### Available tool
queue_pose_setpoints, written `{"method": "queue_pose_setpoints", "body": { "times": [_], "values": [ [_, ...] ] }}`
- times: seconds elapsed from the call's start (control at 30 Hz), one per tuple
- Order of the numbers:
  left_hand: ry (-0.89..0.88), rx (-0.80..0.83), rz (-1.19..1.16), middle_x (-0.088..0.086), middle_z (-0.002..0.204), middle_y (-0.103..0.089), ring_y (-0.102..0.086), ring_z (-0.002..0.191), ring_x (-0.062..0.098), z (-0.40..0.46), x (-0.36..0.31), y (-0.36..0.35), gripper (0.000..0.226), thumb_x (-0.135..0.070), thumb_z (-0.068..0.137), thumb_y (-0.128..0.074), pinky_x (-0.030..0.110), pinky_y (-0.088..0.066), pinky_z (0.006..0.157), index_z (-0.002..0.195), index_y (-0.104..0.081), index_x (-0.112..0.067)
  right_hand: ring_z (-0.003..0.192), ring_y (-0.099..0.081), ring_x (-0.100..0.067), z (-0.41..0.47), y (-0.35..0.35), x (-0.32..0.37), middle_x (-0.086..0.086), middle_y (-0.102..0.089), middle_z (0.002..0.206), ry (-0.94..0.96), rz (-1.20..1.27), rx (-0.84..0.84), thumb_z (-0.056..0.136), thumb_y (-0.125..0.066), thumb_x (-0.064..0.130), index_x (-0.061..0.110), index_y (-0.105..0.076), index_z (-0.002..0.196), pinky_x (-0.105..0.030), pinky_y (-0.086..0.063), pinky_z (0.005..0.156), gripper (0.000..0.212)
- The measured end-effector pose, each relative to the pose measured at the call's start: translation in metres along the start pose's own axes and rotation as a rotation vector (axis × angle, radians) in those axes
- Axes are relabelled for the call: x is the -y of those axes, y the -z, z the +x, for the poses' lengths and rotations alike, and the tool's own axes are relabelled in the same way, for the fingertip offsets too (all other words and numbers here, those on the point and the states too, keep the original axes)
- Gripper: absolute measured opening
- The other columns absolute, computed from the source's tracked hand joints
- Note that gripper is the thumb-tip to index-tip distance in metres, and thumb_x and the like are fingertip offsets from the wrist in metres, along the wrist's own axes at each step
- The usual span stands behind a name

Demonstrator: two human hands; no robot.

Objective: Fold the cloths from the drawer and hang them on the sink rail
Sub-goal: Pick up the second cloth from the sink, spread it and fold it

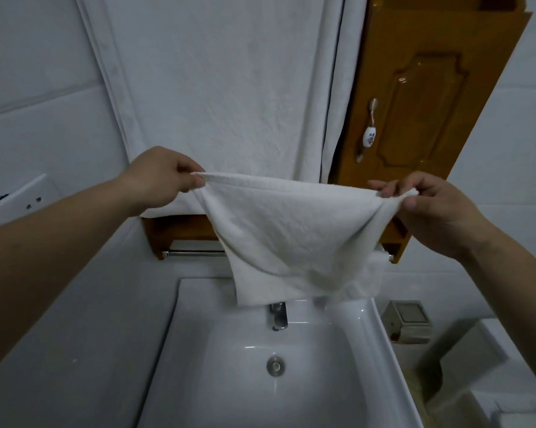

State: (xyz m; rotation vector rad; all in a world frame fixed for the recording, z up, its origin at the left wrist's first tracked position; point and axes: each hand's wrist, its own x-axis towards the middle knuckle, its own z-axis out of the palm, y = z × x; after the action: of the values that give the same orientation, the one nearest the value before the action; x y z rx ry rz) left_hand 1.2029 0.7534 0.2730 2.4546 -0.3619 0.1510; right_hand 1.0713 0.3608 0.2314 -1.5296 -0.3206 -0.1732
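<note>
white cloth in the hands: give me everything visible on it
The white cloth looks like soft, creased terry, small and roughly square. It hangs spread in the air above the sink, top edge sagging between two corners. The left hand pinches one corner, the right hand the other. Its lower edge hides part of the rail and tap top.

The cloth [291, 236] hides the middle of the rail [195, 252] and the tap's [279, 316] top; the cabinet [421, 88] runs off the upper edge.
</note>
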Motion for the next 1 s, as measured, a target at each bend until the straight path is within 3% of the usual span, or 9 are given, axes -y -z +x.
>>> {"method": "queue_pose_setpoints", "body": {
  "times": [0.13,0.2,0.27,0.4,0.53,0.63,0.8,0.9,1.0],
  "values": [
    [0.034,0.068,-0.094,0.002,0.090,-0.072,-0.066,0.087,0.018,0.001,-0.008,-0.002,0.015,-0.024,0.086,-0.074,0.029,-0.053,0.077,0.099,-0.075,-0.019,0.129,-0.054,-0.034,-0.001,-0.005,0.014,-0.002,-0.074,0.106,0.088,0.076,0.035,0.063,-0.091,0.040,0.025,-0.070,0.076,-0.051,-0.038,0.112,0.029],
    [0.060,0.129,-0.186,0.006,0.095,-0.072,-0.064,0.088,0.020,-0.001,-0.014,-0.005,0.016,-0.021,0.087,-0.074,0.032,-0.053,0.084,0.101,-0.075,-0.014,0.127,-0.057,-0.033,0.000,-0.011,0.023,0.000,-0.075,0.100,0.129,0.071,0.053,0.068,-0.089,0.039,0.025,-0.070,0.079,-0.045,-0.045,0.108,0.026],
    [0.060,0.161,-0.231,0.007,0.093,-0.070,-0.060,0.083,0.018,-0.002,-0.021,-0.007,0.015,-0.021,0.089,-0.071,0.030,-0.052,0.080,0.101,-0.075,-0.012,0.112,-0.066,-0.030,0.001,-0.020,0.033,-0.002,-0.074,0.089,0.151,0.022,0.069,0.070,-0.087,0.037,0.023,-0.070,0.083,-0.039,-0.052,0.099,0.026],
    [0.024,0.192,-0.260,0.009,0.087,-0.065,-0.053,0.077,0.017,-0.005,-0.039,-0.011,0.016,-0.026,0.094,-0.064,0.029,-0.048,0.073,0.098,-0.075,-0.014,0.083,-0.070,-0.018,0.004,-0.047,0.049,0.004,-0.072,0.083,0.202,-0.319,0.054,0.072,-0.083,0.032,0.017,-0.068,0.086,-0.028,-0.059,0.078,0.026],
    [-0.011,0.253,-0.273,0.004,0.076,-0.059,-0.049,0.071,0.016,-0.008,-0.056,-0.022,0.026,-0.033,0.094,-0.063,0.030,-0.045,0.070,0.088,-0.075,-0.010,0.075,-0.066,-0.006,0.012,-0.076,0.052,0.008,-0.070,0.082,0.247,-0.541,0.100,0.074,-0.077,0.024,0.019,-0.067,0.088,-0.018,-0.052,0.067,0.018],
    [-0.030,0.255,-0.346,0.000,0.072,-0.061,-0.051,0.071,0.014,-0.010,-0.068,-0.031,0.034,-0.036,0.092,-0.066,0.028,-0.044,0.071,0.084,-0.072,-0.004,0.078,-0.065,-0.007,0.018,-0.097,0.050,0.002,-0.070,0.085,0.227,-0.630,0.157,0.072,-0.079,0.034,0.021,-0.069,0.088,-0.020,-0.053,0.068,0.023],
    [-0.107,0.242,-0.391,-0.005,0.067,-0.062,-0.050,0.063,0.007,-0.024,-0.086,-0.041,0.020,-0.026,0.089,-0.068,0.022,-0.042,0.063,0.081,-0.074,-0.008,0.084,-0.067,-0.008,0.034,-0.120,0.040,0.006,-0.073,0.087,0.193,-0.658,0.107,0.076,-0.083,0.030,0.028,-0.073,0.087,-0.030,-0.056,0.076,0.015],
    [-0.144,0.266,-0.406,-0.006,0.062,-0.060,-0.050,0.062,0.008,-0.034,-0.093,-0.045,0.020,-0.012,0.088,-0.061,0.026,-0.043,0.062,0.071,-0.072,-0.015,0.083,-0.066,-0.009,0.040,-0.125,0.038,0.006,-0.073,0.085,0.171,-0.683,0.060,0.075,-0.084,0.031,0.026,-0.075,0.086,-0.032,-0.056,0.077,0.015],
    [-0.118,0.289,-0.495,0.000,0.069,-0.065,-0.054,0.069,0.013,-0.037,-0.091,-0.045,0.017,-0.011,0.091,-0.062,0.030,-0.046,0.067,0.079,-0.075,-0.012,0.080,-0.066,-0.012,0.042,-0.127,0.038,0.003,-0.072,0.083,0.150,-0.684,0.020,0.073,-0.085,0.031,0.024,-0.074,0.087,-0.035,-0.055,0.076,0.019]
  ]
}}
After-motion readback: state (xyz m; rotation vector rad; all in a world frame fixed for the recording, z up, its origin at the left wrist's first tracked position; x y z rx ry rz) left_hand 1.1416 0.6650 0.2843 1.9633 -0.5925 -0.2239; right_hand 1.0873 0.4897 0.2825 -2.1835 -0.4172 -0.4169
